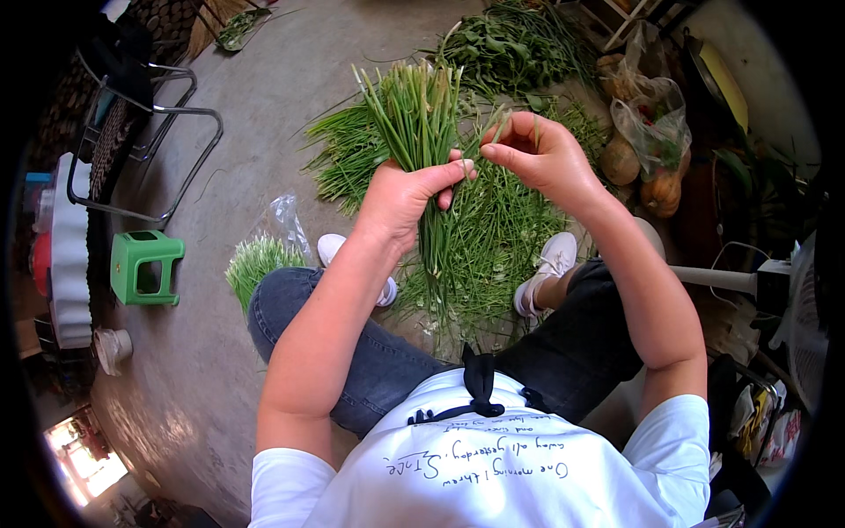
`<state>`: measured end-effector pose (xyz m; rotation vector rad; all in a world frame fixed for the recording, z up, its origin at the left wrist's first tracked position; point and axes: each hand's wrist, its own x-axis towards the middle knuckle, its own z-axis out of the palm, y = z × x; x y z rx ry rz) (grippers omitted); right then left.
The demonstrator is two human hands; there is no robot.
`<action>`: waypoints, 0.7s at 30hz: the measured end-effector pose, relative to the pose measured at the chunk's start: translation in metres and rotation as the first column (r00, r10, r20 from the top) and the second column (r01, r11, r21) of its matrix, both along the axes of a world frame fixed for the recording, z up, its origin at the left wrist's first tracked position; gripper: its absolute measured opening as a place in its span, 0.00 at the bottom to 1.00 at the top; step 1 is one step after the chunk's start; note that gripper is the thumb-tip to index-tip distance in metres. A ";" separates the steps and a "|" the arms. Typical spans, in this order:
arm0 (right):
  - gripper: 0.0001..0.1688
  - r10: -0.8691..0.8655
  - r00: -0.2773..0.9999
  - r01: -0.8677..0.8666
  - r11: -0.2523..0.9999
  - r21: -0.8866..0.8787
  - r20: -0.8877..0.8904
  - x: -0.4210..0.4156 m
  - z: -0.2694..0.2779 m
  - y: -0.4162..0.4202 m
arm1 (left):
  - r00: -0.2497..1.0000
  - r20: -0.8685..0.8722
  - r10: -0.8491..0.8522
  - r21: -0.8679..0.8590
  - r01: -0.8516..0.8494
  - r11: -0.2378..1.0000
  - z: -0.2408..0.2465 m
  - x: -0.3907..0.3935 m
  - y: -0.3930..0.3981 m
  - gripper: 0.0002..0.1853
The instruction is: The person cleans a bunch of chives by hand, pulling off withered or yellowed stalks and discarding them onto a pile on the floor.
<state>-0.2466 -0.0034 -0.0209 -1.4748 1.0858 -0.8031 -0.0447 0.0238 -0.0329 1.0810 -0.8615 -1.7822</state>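
My left hand [412, 191] is closed around a thick bunch of garlic chive stalks [419, 125], their pale cut ends pointing up and away from me. The lower part of the bunch hangs below my fist. To the right of it, my right hand [538, 155] is raised with thumb and fingertips pinched on a thin green stalk [496, 122]. Under both hands, loose green stems and small white flower heads [495, 237] cover the floor between my shoes. Behind the bunch lies a pile of chives [350, 152].
Leafy greens [515, 49] are heaped at the back. Pumpkins [660, 191] and a plastic bag [650, 119] sit at right, near a fan [802, 323]. On the left are trimmed chives [261, 267], a green stool [145, 267] and a metal-framed chair [165, 109].
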 end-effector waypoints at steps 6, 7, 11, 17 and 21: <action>0.09 0.007 0.983 -0.006 1.000 0.006 -0.186 -0.007 0.002 -0.002 | 1.000 0.020 0.014 0.018 -0.015 1.000 -0.005 0.004 -0.001 0.11; 0.09 0.025 0.990 -0.025 1.000 0.003 -0.141 -0.008 -0.001 -0.003 | 1.000 0.019 0.019 0.025 -0.020 0.999 -0.005 0.004 -0.001 0.11; 0.08 0.047 0.996 -0.042 0.997 0.064 -0.074 -0.007 0.000 0.001 | 0.999 0.049 0.006 0.020 -0.007 1.000 -0.002 0.003 -0.001 0.12; 0.09 0.037 0.996 -0.030 0.996 0.086 -0.080 0.002 0.003 0.006 | 0.997 0.082 -0.007 0.008 0.006 1.000 -0.001 -0.002 0.003 0.13; 0.09 -0.044 0.983 0.027 0.995 -0.099 -0.176 -0.004 -0.005 0.001 | 0.991 0.133 -0.010 0.036 0.005 0.999 0.001 0.000 0.003 0.12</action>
